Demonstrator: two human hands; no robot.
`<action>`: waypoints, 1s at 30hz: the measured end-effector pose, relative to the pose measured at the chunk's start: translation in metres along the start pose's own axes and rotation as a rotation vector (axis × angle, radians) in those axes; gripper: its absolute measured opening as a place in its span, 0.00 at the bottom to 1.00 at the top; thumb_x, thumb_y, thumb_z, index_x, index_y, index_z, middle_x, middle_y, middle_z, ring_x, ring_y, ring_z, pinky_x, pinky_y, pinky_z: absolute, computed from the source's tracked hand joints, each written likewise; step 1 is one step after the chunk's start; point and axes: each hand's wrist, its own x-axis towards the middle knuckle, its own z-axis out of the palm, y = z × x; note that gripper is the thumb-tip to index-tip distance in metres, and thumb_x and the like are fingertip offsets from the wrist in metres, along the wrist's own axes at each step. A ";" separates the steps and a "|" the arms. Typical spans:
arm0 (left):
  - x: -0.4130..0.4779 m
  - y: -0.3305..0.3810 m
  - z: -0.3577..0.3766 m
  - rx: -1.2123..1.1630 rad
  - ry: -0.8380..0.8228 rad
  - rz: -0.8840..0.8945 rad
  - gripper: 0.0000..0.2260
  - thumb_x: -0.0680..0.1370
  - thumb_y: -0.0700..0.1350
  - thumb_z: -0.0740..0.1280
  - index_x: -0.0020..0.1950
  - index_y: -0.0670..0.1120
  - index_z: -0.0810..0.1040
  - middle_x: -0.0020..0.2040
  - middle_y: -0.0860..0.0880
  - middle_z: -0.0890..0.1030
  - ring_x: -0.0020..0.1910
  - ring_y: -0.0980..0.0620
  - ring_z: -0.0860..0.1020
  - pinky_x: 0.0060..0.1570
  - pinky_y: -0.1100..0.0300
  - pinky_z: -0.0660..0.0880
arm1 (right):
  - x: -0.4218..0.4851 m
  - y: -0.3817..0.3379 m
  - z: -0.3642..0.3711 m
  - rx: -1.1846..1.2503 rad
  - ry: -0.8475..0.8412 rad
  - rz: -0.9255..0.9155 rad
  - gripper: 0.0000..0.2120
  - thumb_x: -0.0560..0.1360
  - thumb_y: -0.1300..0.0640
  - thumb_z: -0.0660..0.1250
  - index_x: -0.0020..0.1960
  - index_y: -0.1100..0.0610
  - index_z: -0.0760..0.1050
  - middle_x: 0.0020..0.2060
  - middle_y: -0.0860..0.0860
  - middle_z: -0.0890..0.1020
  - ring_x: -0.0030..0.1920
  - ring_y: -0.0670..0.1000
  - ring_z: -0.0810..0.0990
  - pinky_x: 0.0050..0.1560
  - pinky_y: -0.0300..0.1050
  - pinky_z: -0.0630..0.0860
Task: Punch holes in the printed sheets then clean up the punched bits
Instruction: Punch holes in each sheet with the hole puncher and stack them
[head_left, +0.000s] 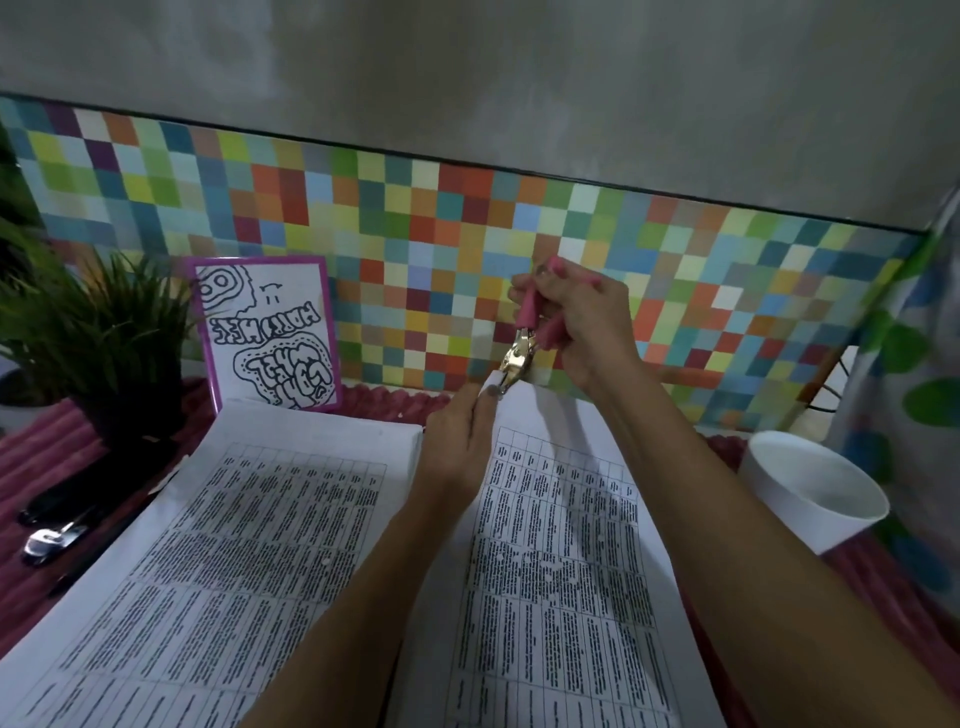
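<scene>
Clutter crowds the worktop's left edge: a potted plant (104, 332) and dark tools (57, 535) lie just beside the left stack of printed sheets (234, 561), so there is little room to slide paper that way. A framed drawing (267, 338) leans on the tiled back wall, close behind that stack.

The left hand (462, 441) pinches the far corner of the right sheets (561, 571), grip pressed together on the paper. The right hand (576, 317) squeezes the pink handles of the hole punch (519, 358), whose metal jaws bite that same corner, right by the left fingertips (491, 392). A careless squeeze could nip a finger. If the corner slips, the hole would land crooked or tear out at the edge.

A few punched bits (324, 561) dot the sheets; more could scatter onto the ribbed mat. The white cup (815, 493) by the right edge stands near the forearm and could be knocked.
</scene>
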 end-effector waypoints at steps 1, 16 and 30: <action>0.000 0.000 0.000 0.012 0.001 0.006 0.12 0.84 0.43 0.56 0.42 0.47 0.72 0.28 0.53 0.64 0.25 0.55 0.62 0.23 0.54 0.58 | 0.001 0.000 -0.001 -0.011 -0.010 0.015 0.14 0.76 0.65 0.67 0.62 0.66 0.76 0.49 0.63 0.84 0.49 0.62 0.84 0.28 0.40 0.76; -0.001 0.003 0.004 0.237 -0.144 0.078 0.12 0.84 0.45 0.55 0.48 0.43 0.75 0.28 0.52 0.69 0.24 0.57 0.66 0.25 0.64 0.60 | 0.002 0.004 -0.010 -0.035 0.071 0.047 0.09 0.78 0.60 0.66 0.53 0.66 0.77 0.27 0.54 0.79 0.28 0.55 0.74 0.31 0.43 0.74; 0.006 0.006 -0.005 0.251 -0.107 0.017 0.13 0.84 0.46 0.56 0.40 0.52 0.69 0.28 0.54 0.69 0.24 0.59 0.66 0.25 0.62 0.61 | 0.002 -0.002 -0.023 0.158 -0.004 0.262 0.11 0.81 0.64 0.59 0.61 0.64 0.73 0.55 0.60 0.82 0.50 0.61 0.83 0.50 0.56 0.80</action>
